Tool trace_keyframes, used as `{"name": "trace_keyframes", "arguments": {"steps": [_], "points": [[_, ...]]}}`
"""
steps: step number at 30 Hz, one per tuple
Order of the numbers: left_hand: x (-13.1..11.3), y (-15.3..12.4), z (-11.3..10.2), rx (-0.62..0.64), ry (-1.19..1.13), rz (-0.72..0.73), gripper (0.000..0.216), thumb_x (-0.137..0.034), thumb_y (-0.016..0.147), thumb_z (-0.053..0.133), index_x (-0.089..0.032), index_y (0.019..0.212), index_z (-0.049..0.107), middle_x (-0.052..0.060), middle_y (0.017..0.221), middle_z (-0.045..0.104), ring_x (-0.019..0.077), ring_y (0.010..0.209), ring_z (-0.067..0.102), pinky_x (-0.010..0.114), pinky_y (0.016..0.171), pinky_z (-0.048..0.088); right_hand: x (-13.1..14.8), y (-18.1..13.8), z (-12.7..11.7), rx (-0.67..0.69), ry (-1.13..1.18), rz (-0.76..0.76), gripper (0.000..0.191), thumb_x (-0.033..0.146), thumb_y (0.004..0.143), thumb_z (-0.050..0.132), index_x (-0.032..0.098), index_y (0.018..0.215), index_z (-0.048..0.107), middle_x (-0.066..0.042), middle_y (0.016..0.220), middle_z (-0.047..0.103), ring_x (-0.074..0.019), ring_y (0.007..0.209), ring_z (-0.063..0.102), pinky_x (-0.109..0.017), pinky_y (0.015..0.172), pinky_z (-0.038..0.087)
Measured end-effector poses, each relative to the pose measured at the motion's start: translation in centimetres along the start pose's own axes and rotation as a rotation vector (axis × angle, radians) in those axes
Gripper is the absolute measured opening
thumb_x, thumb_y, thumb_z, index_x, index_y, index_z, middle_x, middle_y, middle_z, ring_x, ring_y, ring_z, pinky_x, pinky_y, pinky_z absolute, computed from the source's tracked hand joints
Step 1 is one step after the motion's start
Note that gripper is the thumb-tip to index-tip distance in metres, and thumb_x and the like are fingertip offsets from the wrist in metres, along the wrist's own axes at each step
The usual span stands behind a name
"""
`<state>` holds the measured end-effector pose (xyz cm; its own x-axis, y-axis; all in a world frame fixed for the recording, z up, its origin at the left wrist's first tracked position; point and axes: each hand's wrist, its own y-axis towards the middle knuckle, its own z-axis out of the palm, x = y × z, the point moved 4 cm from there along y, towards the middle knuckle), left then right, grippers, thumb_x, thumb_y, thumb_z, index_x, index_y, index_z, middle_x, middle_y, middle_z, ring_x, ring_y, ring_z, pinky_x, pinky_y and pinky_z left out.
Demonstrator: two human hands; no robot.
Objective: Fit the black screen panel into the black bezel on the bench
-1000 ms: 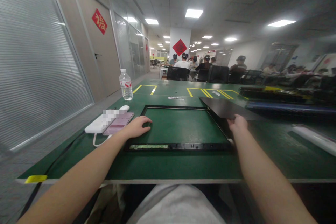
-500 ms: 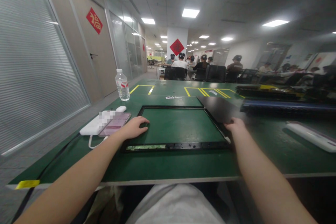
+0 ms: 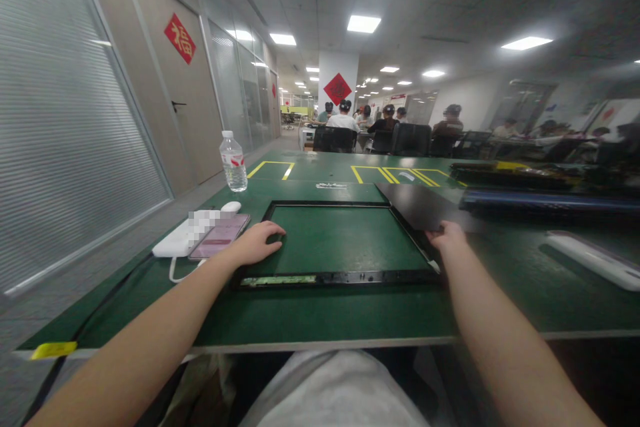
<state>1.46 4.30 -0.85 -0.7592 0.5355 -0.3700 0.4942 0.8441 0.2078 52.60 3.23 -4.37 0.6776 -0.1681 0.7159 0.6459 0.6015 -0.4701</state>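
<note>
A black rectangular frame (image 3: 340, 277) lies flat on the green table (image 3: 320, 313) in front of me. My left hand (image 3: 257, 243) rests palm down on the frame's left side, fingers lying flat. My right hand (image 3: 447, 238) is at the frame's right side, fingers closed on the near edge of a dark flat panel (image 3: 425, 207) that lies tilted over the frame's far right corner.
A phone (image 3: 220, 237) on a white power bank (image 3: 180, 240), a white mouse (image 3: 231, 206) and a water bottle (image 3: 233, 161) sit at left. A white bar (image 3: 593, 259) and dark stacked parts (image 3: 545, 203) lie at right. Several seated people (image 3: 380, 123) work behind.
The view has shifted slightly. My right hand has drawn the dark panel a little toward me along the frame's right side. My left hand has stayed put.
</note>
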Motion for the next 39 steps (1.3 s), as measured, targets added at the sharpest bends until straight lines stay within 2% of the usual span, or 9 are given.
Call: {"name": "trace_keyframes", "arguments": {"steps": [5,10,14,21,28,39], "points": [[-0.1,-0.1,0.1,-0.002,0.012,0.015,0.042,-0.04,0.083,0.055,-0.017,0.112,0.074,0.016,0.124,0.071,0.0334,0.121,0.064,0.048,0.112,0.045,0.0,-0.7,0.5,0.071,0.004,-0.012,0.011,0.018,0.097,0.049,0.023,0.099,0.058,0.002,0.079,0.065,-0.0118,0.066,0.066,-0.027,0.069,0.063],[-0.5,-0.2,0.2,-0.001,-0.002,0.046,0.044,-0.04,0.086,0.052,-0.016,0.117,0.073,0.017,0.129,0.068,0.0333,0.125,0.061,0.048,0.114,0.043,0.0,-1.1,1.3,0.195,0.025,-0.009,0.014,0.024,0.099,0.046,0.022,0.102,0.06,-0.002,0.086,0.068,-0.0152,0.075,0.07,-0.031,0.07,0.065],[-0.8,-0.2,0.3,0.032,0.0,0.082,0.045,-0.038,0.089,0.049,-0.017,0.122,0.071,0.016,0.137,0.065,0.0324,0.131,0.058,0.048,0.117,0.039,0.0,-1.4,1.6,0.232,0.07,-0.025,0.016,0.018,0.099,0.045,0.021,0.101,0.061,-0.002,0.085,0.07,-0.0141,0.073,0.07,-0.028,0.069,0.065],[-0.2,0.0,0.5,0.008,0.039,0.045,0.051,-0.041,0.089,0.051,-0.012,0.128,0.068,0.02,0.135,0.066,0.0342,0.127,0.06,0.049,0.114,0.042,0.3,-1.9,2.1,0.28,0.147,-0.061,0.021,0.012,0.099,0.041,0.018,0.095,0.061,-0.001,0.076,0.069,-0.0137,0.071,0.071,-0.026,0.067,0.065],[0.5,0.2,0.2,-0.053,0.066,-0.019,0.039,-0.037,0.084,0.056,-0.016,0.111,0.076,0.017,0.122,0.071,0.0346,0.117,0.065,0.048,0.11,0.045,0.8,-1.7,2.1,0.241,0.201,-0.155,0.021,0.004,0.092,0.046,0.018,0.096,0.061,0.0,0.077,0.07,-0.0129,0.069,0.07,-0.027,0.068,0.065],[0.6,0.0,-0.5,-0.092,0.03,-0.101,0.042,-0.038,0.08,0.056,-0.018,0.109,0.077,0.016,0.121,0.073,0.0348,0.112,0.068,0.046,0.105,0.05,2.3,-3.0,2.2,0.277,0.251,-0.253,0.022,0.0,0.078,0.05,0.018,0.086,0.059,0.002,0.072,0.066,-0.0111,0.061,0.066,-0.023,0.063,0.064]]}}
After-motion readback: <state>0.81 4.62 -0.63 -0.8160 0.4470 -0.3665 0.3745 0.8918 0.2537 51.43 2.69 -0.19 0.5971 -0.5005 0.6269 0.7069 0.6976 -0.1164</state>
